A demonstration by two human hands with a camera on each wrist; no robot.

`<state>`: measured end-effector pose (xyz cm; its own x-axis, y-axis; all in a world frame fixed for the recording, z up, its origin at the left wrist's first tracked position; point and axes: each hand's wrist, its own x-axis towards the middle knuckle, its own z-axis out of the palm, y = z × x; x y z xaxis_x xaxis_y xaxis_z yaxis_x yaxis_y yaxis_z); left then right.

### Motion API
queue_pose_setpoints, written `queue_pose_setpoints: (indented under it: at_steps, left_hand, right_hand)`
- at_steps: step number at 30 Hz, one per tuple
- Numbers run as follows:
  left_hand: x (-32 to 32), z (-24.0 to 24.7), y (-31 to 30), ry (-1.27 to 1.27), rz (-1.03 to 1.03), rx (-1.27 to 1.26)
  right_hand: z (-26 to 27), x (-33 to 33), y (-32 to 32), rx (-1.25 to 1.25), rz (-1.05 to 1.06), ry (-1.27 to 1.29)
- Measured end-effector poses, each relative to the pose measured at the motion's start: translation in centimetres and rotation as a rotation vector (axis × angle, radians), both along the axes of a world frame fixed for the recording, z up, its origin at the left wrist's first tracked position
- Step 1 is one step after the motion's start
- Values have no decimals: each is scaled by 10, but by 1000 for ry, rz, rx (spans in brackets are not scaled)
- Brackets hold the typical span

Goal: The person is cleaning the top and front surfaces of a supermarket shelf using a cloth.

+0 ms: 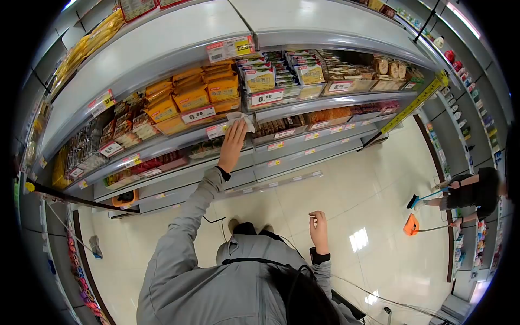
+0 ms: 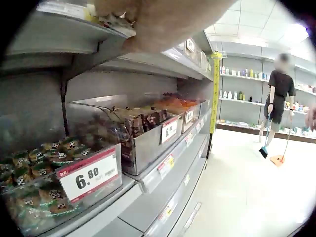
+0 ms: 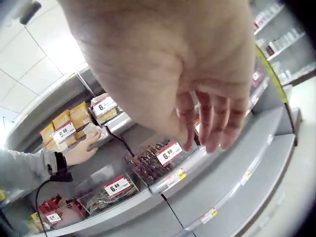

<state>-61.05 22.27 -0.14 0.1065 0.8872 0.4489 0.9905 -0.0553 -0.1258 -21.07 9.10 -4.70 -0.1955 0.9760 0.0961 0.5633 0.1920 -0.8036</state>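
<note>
My left hand [image 1: 233, 145] holds a crumpled white cloth [image 1: 242, 120] against the front edge of a shelf, beside a price label. The left wrist view has this hand [image 2: 163, 22] at its top, with part of the cloth [image 2: 118, 23] under the fingers. In the right wrist view the cloth [image 3: 92, 130] shows past the fingertips of the left hand. My right hand [image 1: 318, 230] hangs away from the shelves above the floor, holding nothing. Its fingers [image 3: 212, 118] are loosely bent in the right wrist view.
Bins of yellow packets [image 1: 190, 97] and other snacks line the shelf [image 1: 325, 102]. A yellow strip [image 1: 414, 103] runs down the shelf's right end. To the right a person [image 1: 476, 192] holds a blue broom [image 1: 414, 201] and an orange dustpan [image 1: 411, 224]. Cables lie on the floor.
</note>
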Motion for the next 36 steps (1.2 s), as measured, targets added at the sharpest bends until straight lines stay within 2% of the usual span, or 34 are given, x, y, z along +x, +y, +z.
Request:
queue_pose_setpoints:
  at_steps: [3,7,13,15,17,21,23,36]
  left_hand:
    - [-11,-6,13,-21,-70,61]
    - [-8,-6,13,-19,-55,46]
    - [34,-1,44,-2,-170,93]
    - [44,1,57,50,-166,41]
    - [55,-1,71,79,-101,-155]
    - [75,-3,78,102,-61,-121]
    - [79,-2,81,224,-91,3]
    - [112,10,102,4,-164,-82]
  right_hand:
    - [-3,12,-2,-19,-38,1]
    - [-3,27,-5,-22,-104,21]
    - [-1,44,5,-5,-78,-4]
    - [4,46,9,-20,-102,-5]
    - [9,49,10,-19,-104,-9]
    - [6,57,14,-44,-107,-22]
    - [5,61,16,-29,-98,-38]
    - [21,40,115,28,-4,-28]
